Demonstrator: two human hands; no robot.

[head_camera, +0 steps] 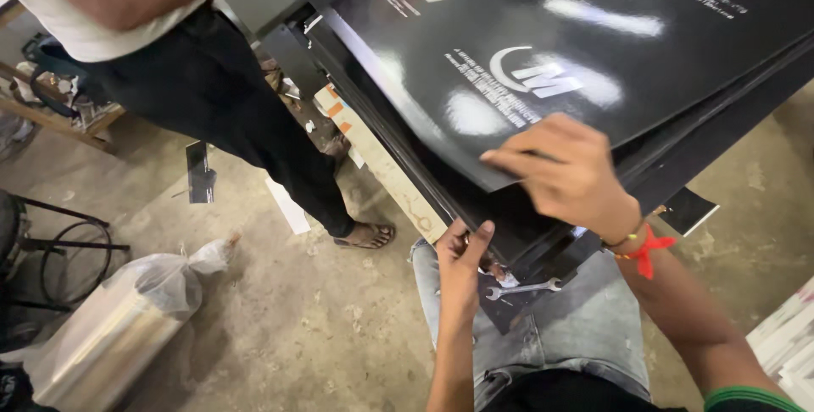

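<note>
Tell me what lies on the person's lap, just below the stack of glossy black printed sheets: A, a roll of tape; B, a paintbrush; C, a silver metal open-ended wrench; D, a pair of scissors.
C: a silver metal open-ended wrench rests on the grey trousers, beside the left hand at the stack's edge.

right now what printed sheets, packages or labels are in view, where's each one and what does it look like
Glossy black printed sheets: stacked upper right, white crescent emblems and small text; right hand presses the top one, left hand grips the stack's edge.
Clear plastic bag: floor, lower left, knotted over a shiny roll.
Small black card: floor, left of a standing person's leg.
</note>
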